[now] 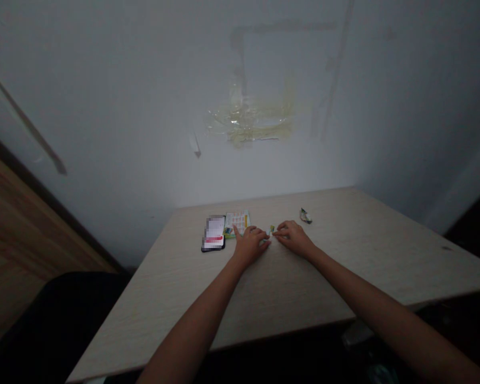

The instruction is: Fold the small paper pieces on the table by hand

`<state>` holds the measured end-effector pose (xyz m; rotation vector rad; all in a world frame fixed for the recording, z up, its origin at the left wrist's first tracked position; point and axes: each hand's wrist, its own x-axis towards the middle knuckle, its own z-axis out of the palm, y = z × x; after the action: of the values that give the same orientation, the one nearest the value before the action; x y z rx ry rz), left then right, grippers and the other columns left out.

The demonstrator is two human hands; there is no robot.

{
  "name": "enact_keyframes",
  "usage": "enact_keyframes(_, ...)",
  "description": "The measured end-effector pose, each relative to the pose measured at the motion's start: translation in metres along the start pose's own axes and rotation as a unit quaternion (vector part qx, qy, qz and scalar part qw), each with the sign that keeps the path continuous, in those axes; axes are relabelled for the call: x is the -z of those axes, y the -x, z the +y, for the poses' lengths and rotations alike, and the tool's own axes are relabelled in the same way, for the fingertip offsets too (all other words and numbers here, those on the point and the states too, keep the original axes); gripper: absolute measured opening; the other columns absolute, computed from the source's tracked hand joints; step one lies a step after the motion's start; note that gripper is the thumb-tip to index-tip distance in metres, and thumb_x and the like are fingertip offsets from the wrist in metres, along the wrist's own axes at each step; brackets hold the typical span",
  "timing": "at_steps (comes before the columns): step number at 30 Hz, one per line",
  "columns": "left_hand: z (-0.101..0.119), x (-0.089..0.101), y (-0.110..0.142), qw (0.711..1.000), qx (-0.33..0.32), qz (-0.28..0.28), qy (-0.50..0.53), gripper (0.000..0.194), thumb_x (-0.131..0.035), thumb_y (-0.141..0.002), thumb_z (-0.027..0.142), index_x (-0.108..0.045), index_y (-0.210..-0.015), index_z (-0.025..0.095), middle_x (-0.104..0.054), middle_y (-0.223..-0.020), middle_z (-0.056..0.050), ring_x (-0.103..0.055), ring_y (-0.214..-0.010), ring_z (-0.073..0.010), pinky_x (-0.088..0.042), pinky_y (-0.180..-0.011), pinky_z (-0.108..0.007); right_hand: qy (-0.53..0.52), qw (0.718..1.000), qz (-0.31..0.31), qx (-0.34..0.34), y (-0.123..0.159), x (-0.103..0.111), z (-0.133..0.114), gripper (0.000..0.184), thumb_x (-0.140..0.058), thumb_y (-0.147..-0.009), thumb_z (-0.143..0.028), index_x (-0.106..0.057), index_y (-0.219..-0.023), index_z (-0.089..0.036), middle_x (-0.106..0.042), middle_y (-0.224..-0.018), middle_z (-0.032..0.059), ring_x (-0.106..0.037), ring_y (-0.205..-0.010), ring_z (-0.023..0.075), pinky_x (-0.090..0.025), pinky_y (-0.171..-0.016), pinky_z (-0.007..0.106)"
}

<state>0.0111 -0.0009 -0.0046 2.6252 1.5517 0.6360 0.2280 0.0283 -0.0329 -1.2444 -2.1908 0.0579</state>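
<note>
Both of my hands are close together over the middle of the table. Between their fingertips is a small yellow-green and white piece (271,229), too small and dim to make out its kind. My left hand (251,244) has its fingers bent towards that piece, closed at its left side, with one finger spread out near a printed booklet or flat box (237,220). From the right, my right hand (294,238) closes in a pinch at the piece, thumb and fingers together. The fingertips partly cover what they hold.
A phone (214,233) with a lit screen lies left of the printed item. Back right rests a small crumpled wrapper (305,216). The pale wooden table (152,298) meets a wall (144,117) bearing peeling clear tape (248,125). A dark chair-like shape (64,320) stands at the left.
</note>
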Motion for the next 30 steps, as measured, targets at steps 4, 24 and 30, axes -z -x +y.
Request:
enact_keyframes(4,0.0004,0.0012,0.0009,1.0,0.005,-0.004,-0.003,0.025,-0.057,-0.092,0.045,-0.065,-0.115,0.038,-0.068,-0.121,0.001,-0.045,-0.13,-0.027,0.007,-0.106,-0.08,-0.001,1.0,-0.004,0.003,-0.0004,0.0018,-0.002,0.021,-0.061,-0.09,-0.032,-0.077,-0.104,-0.03,-0.067,-0.107,0.0069,-0.056,-0.104,0.0224,-0.044,-0.095,0.038)
enact_keyframes(24,-0.0021,0.0005,-0.0001,1.0,0.005,-0.004,-0.006,0.026,-0.057,-0.092,0.047,-0.068,-0.114,0.04,-0.068,-0.123,0.001,-0.045,-0.13,-0.0296,0.007,-0.106,-0.08,0.065,0.997,-0.01,-0.045,-0.0042,0.0046,-0.0069,0.021,-0.061,-0.091,-0.034,-0.077,-0.105,-0.033,-0.065,-0.11,0.0078,-0.056,-0.104,0.0232,-0.045,-0.09,0.035)
enact_keyframes(30,-0.0024,-0.0006,-0.0004,1.0,0.004,-0.001,-0.009,0.025,-0.058,-0.091,0.046,-0.069,-0.113,0.04,-0.069,-0.123,0.001,-0.045,-0.13,-0.0298,0.006,-0.106,-0.08,0.088,0.994,-0.001,-0.061,-0.0074,0.0067,-0.0091,0.023,-0.059,-0.093,-0.036,-0.077,-0.106,-0.034,-0.064,-0.108,0.0087,-0.056,-0.102,0.0239,-0.045,-0.088,0.035)
